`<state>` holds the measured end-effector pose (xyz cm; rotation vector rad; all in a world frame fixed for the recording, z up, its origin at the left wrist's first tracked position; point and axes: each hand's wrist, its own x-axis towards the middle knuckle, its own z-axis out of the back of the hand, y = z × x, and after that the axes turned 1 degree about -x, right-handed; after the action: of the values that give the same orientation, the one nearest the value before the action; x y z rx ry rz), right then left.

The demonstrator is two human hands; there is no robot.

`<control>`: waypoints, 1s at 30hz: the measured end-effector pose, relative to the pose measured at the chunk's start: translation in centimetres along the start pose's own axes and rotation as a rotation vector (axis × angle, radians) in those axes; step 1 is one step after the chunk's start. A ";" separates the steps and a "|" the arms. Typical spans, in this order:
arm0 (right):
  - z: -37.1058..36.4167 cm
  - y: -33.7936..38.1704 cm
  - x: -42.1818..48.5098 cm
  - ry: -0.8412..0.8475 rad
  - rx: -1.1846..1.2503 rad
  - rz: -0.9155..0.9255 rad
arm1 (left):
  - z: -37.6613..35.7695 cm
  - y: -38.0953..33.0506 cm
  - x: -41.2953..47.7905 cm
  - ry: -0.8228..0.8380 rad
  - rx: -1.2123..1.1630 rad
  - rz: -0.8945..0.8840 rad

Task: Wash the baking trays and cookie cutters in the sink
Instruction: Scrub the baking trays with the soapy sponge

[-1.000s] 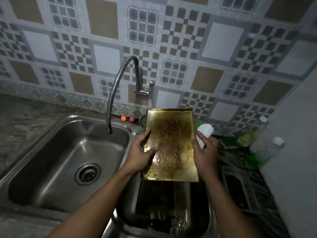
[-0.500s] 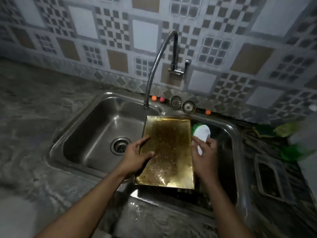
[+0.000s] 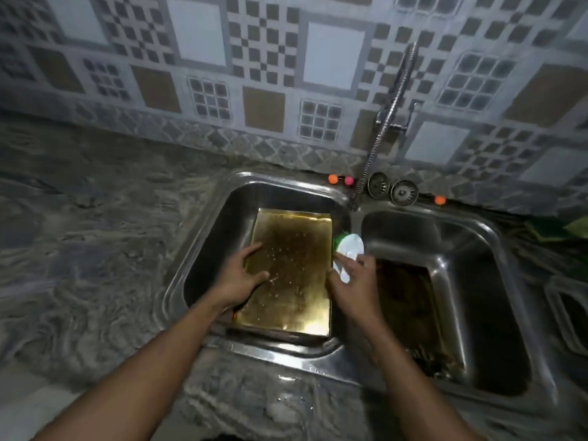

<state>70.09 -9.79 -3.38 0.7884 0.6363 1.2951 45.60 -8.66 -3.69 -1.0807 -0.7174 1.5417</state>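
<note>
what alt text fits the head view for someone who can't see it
Two hands hold a gold rectangular metal baking tray in the left basin of a stainless steel double sink. The left hand grips its left edge; the right hand, at its right edge, holds a white and green scrubbing pad.

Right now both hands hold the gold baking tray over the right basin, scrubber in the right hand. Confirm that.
Wrong basin. The head view shows the gold baking tray over the left basin, not the right. The rest stands: the left hand and right hand hold its edges, and the right hand also holds the scrubber.
</note>
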 end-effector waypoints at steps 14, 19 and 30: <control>-10.5 -2.6 4.7 0.072 -0.288 -0.161 | 1.8 5.9 9.8 0.114 0.331 0.061; -12.7 -4.2 6.1 0.152 -0.355 -0.262 | 0.6 8.8 12.5 0.178 0.338 0.037; -14.8 -4.9 7.4 0.278 -0.381 -0.365 | -0.9 12.0 14.9 0.234 0.532 0.182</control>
<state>62.50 -0.70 -15.95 0.1678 0.6890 1.1455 41.11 2.64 -18.50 -0.9127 -0.0356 1.6001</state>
